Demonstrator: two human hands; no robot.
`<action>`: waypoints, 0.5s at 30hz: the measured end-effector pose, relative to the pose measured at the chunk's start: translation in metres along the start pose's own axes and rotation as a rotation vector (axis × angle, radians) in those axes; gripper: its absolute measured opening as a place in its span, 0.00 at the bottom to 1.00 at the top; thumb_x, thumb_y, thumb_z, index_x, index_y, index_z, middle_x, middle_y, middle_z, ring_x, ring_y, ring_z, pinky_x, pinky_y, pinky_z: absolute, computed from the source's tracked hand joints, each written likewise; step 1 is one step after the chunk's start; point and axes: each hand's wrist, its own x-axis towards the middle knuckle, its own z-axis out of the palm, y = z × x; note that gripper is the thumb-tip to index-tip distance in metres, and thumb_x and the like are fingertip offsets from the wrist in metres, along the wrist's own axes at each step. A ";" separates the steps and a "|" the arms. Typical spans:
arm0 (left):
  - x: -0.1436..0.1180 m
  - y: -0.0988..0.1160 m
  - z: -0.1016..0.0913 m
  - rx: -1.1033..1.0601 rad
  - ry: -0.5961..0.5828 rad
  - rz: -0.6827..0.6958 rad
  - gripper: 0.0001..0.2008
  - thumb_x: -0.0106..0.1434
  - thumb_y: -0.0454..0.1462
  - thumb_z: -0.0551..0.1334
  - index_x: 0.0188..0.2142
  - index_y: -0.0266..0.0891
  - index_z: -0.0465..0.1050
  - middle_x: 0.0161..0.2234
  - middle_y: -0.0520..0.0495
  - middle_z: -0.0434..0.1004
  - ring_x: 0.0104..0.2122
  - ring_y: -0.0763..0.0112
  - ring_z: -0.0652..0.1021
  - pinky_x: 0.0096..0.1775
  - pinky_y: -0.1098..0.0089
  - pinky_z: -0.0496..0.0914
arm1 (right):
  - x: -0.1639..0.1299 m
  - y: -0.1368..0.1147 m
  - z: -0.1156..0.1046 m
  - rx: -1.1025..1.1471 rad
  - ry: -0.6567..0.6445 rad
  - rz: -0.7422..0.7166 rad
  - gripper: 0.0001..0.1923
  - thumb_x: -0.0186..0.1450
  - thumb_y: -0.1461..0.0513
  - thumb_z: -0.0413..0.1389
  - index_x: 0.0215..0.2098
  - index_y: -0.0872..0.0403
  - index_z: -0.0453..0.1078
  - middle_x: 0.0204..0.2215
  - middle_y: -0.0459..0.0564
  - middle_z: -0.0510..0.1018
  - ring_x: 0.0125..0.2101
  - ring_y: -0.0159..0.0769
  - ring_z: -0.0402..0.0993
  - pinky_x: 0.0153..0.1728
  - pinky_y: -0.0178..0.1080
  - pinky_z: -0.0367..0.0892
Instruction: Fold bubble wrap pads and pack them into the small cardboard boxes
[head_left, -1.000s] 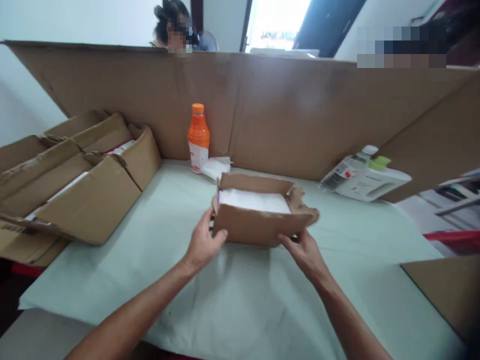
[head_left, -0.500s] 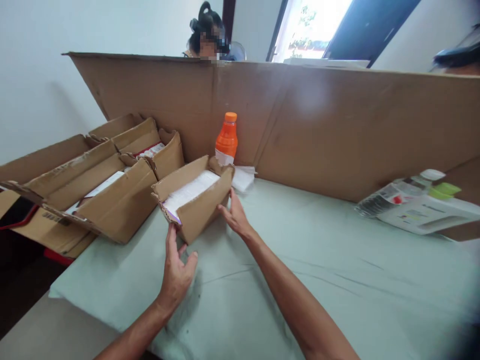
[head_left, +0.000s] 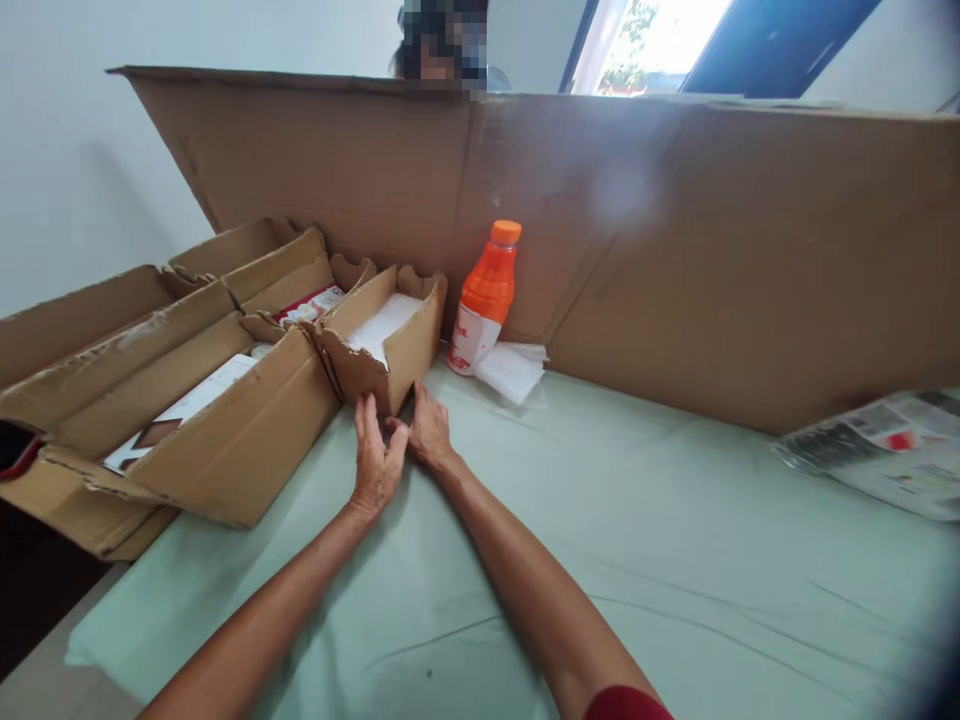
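Beside small box (head_left: 386,345): orange bottle (head_left: 485,300).

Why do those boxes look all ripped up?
The small cardboard box at both hands, left hand and right hand, has ragged, torn top edges. The big boxes beside it have torn, bent flaps too. The orange bottle stands upright; nothing looks spilled.
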 end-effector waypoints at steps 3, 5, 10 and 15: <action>0.001 -0.010 0.005 0.024 -0.005 0.018 0.32 0.69 0.45 0.55 0.70 0.39 0.51 0.73 0.33 0.45 0.72 0.54 0.53 0.69 0.52 0.54 | 0.008 0.000 0.004 -0.044 -0.009 -0.019 0.39 0.68 0.56 0.56 0.71 0.66 0.49 0.68 0.70 0.61 0.67 0.51 0.58 0.64 0.49 0.53; 0.000 -0.014 0.007 0.040 0.002 0.023 0.32 0.69 0.45 0.55 0.70 0.40 0.52 0.73 0.34 0.45 0.72 0.55 0.53 0.70 0.53 0.53 | 0.007 0.000 0.005 -0.087 -0.006 -0.038 0.38 0.70 0.55 0.55 0.71 0.66 0.48 0.68 0.70 0.60 0.67 0.51 0.58 0.64 0.49 0.53; 0.007 -0.018 0.006 0.101 0.007 0.024 0.35 0.68 0.46 0.54 0.70 0.34 0.50 0.72 0.31 0.48 0.71 0.55 0.55 0.69 0.56 0.55 | -0.010 -0.004 0.005 -0.240 0.007 -0.127 0.31 0.73 0.59 0.47 0.69 0.70 0.53 0.67 0.72 0.61 0.67 0.54 0.57 0.64 0.51 0.53; -0.002 0.000 -0.006 0.197 -0.074 -0.013 0.39 0.66 0.47 0.52 0.70 0.24 0.48 0.71 0.26 0.48 0.72 0.50 0.52 0.70 0.52 0.49 | -0.077 -0.009 0.005 -0.293 -0.026 -0.216 0.25 0.72 0.60 0.49 0.65 0.60 0.64 0.67 0.61 0.65 0.67 0.49 0.57 0.66 0.50 0.51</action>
